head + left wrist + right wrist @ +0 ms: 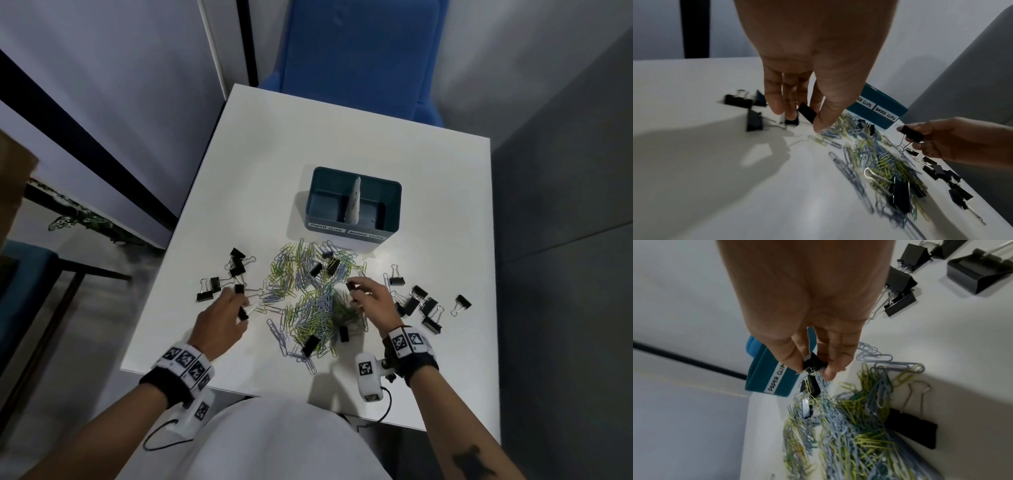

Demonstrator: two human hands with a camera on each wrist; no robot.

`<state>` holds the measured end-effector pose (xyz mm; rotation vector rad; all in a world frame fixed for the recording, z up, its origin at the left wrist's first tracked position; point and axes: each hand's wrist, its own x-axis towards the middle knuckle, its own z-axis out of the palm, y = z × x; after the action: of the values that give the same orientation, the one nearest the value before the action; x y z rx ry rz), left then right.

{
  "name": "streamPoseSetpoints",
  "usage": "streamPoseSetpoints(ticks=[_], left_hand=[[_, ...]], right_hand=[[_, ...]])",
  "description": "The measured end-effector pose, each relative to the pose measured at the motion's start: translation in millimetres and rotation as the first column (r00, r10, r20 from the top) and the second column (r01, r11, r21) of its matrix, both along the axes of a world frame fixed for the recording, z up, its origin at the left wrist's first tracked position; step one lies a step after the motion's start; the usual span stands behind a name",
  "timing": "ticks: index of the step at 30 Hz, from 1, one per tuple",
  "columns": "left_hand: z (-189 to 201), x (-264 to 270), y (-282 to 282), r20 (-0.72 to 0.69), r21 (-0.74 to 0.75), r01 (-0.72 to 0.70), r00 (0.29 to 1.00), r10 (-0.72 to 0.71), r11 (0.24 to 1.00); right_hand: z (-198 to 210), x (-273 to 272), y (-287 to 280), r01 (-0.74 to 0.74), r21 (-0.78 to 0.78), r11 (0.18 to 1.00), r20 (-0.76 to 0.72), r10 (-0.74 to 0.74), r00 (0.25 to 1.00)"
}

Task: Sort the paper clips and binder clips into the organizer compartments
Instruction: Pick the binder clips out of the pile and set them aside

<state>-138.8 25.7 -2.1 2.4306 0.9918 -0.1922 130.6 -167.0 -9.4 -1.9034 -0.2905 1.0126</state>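
On the white table (342, 137) a heap of paper clips (308, 301) in yellow-green, pale blue and darker green lay spread in the middle, with several black binder clips on top of it. Beyond the heap stood the teal organizer (352, 205), split by a pale divider into 2 compartments (the front labels read PAPER CLIPS on the left and BINDER CLIPS on the right); both looked bare, though the near wall hid part of each floor. The left hand (219, 322) hovered low at the heap's left edge, its thumb and fingers pinching a black binder clip (806, 112) just above the table. The right hand (371, 305) was raised over the heap's right side, its thumb and fingertips closed around another black binder clip (813, 364). A loose cluster of binder clips (226, 277) lay left of the heap, and another cluster (421, 305) lay to its right.
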Motion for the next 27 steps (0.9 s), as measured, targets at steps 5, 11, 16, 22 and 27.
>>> streamPoseSetpoints(ticks=[5, 11, 16, 22, 27], left_hand=[[-13.6, -40.6, 1.4, -0.103, -0.008, -0.026, 0.994, 0.025, 1.0], [-23.7, -47.6, 6.1, -0.116, 0.004, 0.06, 0.991, -0.059, 0.998], [-8.3, -19.2, -7.8, -0.069, 0.14, 0.192, 0.98, -0.184, 0.971], [-2.4, 26.3, -51.3, -0.012, 0.069, 0.497, 0.867, -0.498, 0.865], [-6.2, 51.9, -79.4, -0.012, 0.068, 0.75, 0.659, -0.752, 0.657]], right_hand=[[10.3, 7.5, -8.7, 0.117, 0.022, 0.993, -0.17, -0.112, 0.979], [9.1, 6.6, -4.1, -0.062, -0.123, 0.99, 0.182, 0.084, 0.98], [17.3, 4.7, -1.7, -0.181, -0.261, 0.948, 0.387, 0.274, 0.88], [26.1, 20.9, -18.2, -0.122, -0.292, 0.948, 0.452, 0.249, 0.857], [24.6, 43.0, -58.7, 0.042, -0.366, 0.929, 0.658, 0.227, 0.718]])
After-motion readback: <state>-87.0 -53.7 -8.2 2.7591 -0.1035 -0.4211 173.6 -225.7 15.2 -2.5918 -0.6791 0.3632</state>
